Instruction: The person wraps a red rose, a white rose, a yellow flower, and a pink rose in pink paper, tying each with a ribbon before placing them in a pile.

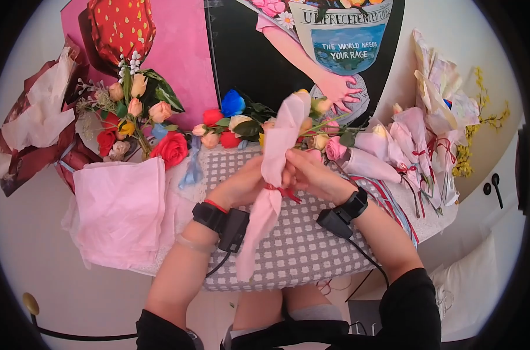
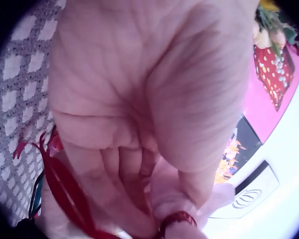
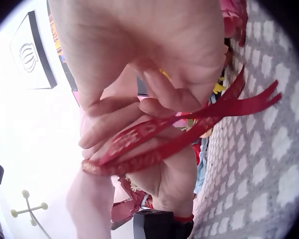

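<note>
Nearest me, the long tail of the pink wrap (image 1: 257,233) hangs down over the checked cloth (image 1: 311,256) at the front of the desk (image 1: 438,229), angled so that its upper end points away from me and, I judge, the wide part is clear of my forearms. My 2 hands meet in the middle of it, just above the red ribbon (image 1: 289,193) that cinches its waist. My left hand (image 1: 246,179) grips narrowly, fingers and thumb curled round the wrap, which I take to be for steadying the gathered paper. My right hand (image 1: 322,175) pinches the paper from the other side, probably to shape it above the tie; the ribbon's 2 ends hang loose past my fingers. What lies inside is hidden.

Beyond, to my left, pink sheets (image 1: 122,210) lie stacked, likely within easy reach. Loose ribbons (image 1: 400,208) lie on my right, beside wrapped flowers (image 1: 408,137) grouped together, perhaps to save them from crushing. Farther off, a blue rose (image 1: 233,103) and a red rose (image 1: 170,153) lie among mixed blooms, before a painted picture (image 1: 244,64).
</note>
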Tool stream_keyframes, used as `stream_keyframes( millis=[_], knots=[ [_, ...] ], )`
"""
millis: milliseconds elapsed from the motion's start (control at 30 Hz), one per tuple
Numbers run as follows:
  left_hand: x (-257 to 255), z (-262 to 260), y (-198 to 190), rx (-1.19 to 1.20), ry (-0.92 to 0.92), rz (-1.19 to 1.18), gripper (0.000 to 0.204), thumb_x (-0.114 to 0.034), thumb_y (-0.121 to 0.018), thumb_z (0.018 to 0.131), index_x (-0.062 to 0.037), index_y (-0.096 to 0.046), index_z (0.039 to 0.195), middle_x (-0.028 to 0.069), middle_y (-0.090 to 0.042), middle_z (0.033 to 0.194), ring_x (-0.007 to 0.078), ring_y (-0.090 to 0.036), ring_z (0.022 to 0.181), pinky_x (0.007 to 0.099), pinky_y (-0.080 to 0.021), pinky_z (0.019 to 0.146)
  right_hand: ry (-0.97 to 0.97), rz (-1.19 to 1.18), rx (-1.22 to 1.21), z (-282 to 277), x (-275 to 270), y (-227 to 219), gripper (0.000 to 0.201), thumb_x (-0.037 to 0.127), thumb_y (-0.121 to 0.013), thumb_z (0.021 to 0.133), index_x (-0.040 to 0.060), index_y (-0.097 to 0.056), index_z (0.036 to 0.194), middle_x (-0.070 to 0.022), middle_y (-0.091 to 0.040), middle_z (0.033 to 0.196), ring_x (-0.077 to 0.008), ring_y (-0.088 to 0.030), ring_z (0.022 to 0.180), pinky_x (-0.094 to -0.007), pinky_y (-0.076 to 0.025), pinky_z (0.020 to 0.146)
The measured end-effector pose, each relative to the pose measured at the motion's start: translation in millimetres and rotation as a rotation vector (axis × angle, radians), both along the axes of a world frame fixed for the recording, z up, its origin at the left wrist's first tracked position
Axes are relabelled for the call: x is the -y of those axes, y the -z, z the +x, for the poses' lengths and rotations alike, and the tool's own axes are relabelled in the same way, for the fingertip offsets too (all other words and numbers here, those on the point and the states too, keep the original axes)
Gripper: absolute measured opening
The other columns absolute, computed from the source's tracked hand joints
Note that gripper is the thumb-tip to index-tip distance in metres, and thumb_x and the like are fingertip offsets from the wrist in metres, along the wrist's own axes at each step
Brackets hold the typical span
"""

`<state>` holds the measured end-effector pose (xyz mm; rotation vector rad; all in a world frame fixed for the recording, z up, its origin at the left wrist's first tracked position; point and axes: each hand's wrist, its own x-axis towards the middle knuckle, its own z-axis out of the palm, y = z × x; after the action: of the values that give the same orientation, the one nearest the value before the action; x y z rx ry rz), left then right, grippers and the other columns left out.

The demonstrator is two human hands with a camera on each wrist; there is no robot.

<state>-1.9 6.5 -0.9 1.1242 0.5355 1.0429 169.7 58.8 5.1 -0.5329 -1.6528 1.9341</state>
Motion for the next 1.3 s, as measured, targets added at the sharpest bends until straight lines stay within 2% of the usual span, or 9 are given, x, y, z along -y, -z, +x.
stream_keyframes(
  millis=[100, 133, 267, 333, 367, 433, 700, 1067, 1300],
  knots=[
    [-1, 2, 7, 0.012, 0.152, -0.015, 0.03, -0.03, -0.049, 0.089, -0.0024, -0.053, 0.1, 0.004, -0.059, 0.081, 0.0132, -0.057, 0.072, 0.0235, -0.048, 0.067, -0.07, -0.062, -0.087, -2, 8, -3, 0.036, 0.034, -0.048, 0.091, 0.0038, -0.046, 0.112, -0.0043, -0.058, 0.084, -0.0104, -0.058, 0.059, -0.0207, -0.045, 0.052],
    [-10, -5, 18, 0.032, 0.201, -0.014, 0.03, -0.025, -0.052, 0.089, -0.0021, -0.049, 0.108, 0.0073, -0.059, 0.095, 0.0149, -0.058, 0.086, 0.0274, -0.048, 0.078, -0.032, 0.007, -0.146, -4, 9, -6, 0.034, 0.031, -0.049, 0.091, 0.0037, -0.046, 0.111, -0.0045, -0.058, 0.085, -0.0112, -0.058, 0.062, -0.0233, -0.047, 0.056],
    [-8, 0, 11, 0.095, 0.151, 0.032, 0.027, -0.024, -0.05, 0.09, -0.0032, -0.049, 0.108, 0.0067, -0.058, 0.096, 0.0139, -0.058, 0.088, 0.0271, -0.048, 0.079, 0.117, 0.065, -0.296, -5, 8, -9, 0.032, 0.025, -0.052, 0.09, 0.0029, -0.045, 0.112, -0.0056, -0.057, 0.094, -0.0116, -0.059, 0.077, -0.0268, -0.049, 0.065],
    [-6, 10, 6, 0.111, -0.17, -0.021, 0.024, -0.022, -0.05, 0.09, -0.0049, -0.05, 0.107, 0.0036, -0.057, 0.091, 0.0112, -0.056, 0.085, 0.0255, -0.047, 0.076, 0.212, 0.026, -0.366, -8, 5, -13, 0.033, 0.024, -0.052, 0.089, 0.0025, -0.044, 0.113, -0.0059, -0.057, 0.097, -0.0107, -0.058, 0.082, -0.0259, -0.049, 0.067],
    [-6, 10, 6, 0.11, -0.168, -0.021, 0.024, -0.022, -0.05, 0.09, -0.0049, -0.05, 0.107, 0.0036, -0.057, 0.091, 0.0112, -0.056, 0.085, 0.0255, -0.047, 0.076, 0.306, -0.013, -0.436, -9, 5, -14, 0.034, 0.023, -0.052, 0.089, 0.0021, -0.044, 0.114, -0.0062, -0.056, 0.101, -0.0099, -0.056, 0.086, -0.0251, -0.049, 0.069],
    [-10, 6, 6, -0.211, -0.374, 0.226, 0.022, -0.024, -0.051, 0.089, -0.0045, -0.053, 0.099, 0.0019, -0.057, 0.085, 0.0094, -0.055, 0.081, 0.0239, -0.044, 0.076, 0.346, 0.03, -0.437, -4, 2, -16, 0.034, 0.022, -0.052, 0.089, 0.0031, -0.043, 0.116, -0.0061, -0.054, 0.105, -0.0093, -0.054, 0.091, -0.0244, -0.047, 0.073],
    [-8, 16, 5, -0.479, -0.547, 0.66, 0.012, -0.007, -0.061, 0.081, 0.0003, -0.062, 0.091, 0.0051, -0.061, 0.086, 0.0105, -0.059, 0.071, 0.0227, -0.047, 0.064, 0.582, 0.311, -0.292, -1, -6, -7, 0.027, 0.023, -0.055, 0.087, 0.0075, -0.043, 0.107, -0.0014, -0.055, 0.075, -0.0026, -0.04, 0.04, -0.0165, -0.028, 0.034],
    [-1, 14, -7, -0.676, -0.76, 1.031, 0.011, 0.0, -0.062, 0.075, 0.0014, -0.063, 0.086, 0.0097, -0.061, 0.079, 0.0186, -0.061, 0.067, 0.0256, -0.049, 0.061, 0.739, 0.543, -0.388, -7, -3, -7, 0.029, 0.015, -0.056, 0.086, 0.0053, -0.041, 0.108, -0.0024, -0.055, 0.08, -0.0028, -0.047, 0.048, -0.0165, -0.034, 0.038],
    [1, 18, -9, -0.647, -0.772, 1.002, 0.01, -0.001, -0.063, 0.074, 0.0012, -0.063, 0.084, 0.0096, -0.06, 0.077, 0.0208, -0.06, 0.067, 0.0263, -0.048, 0.06, 0.726, 0.54, -0.368, -3, -3, -6, 0.027, 0.013, -0.057, 0.085, 0.004, -0.042, 0.106, -0.0027, -0.055, 0.083, -0.0032, -0.05, 0.054, -0.0164, -0.036, 0.04]
  ],
)
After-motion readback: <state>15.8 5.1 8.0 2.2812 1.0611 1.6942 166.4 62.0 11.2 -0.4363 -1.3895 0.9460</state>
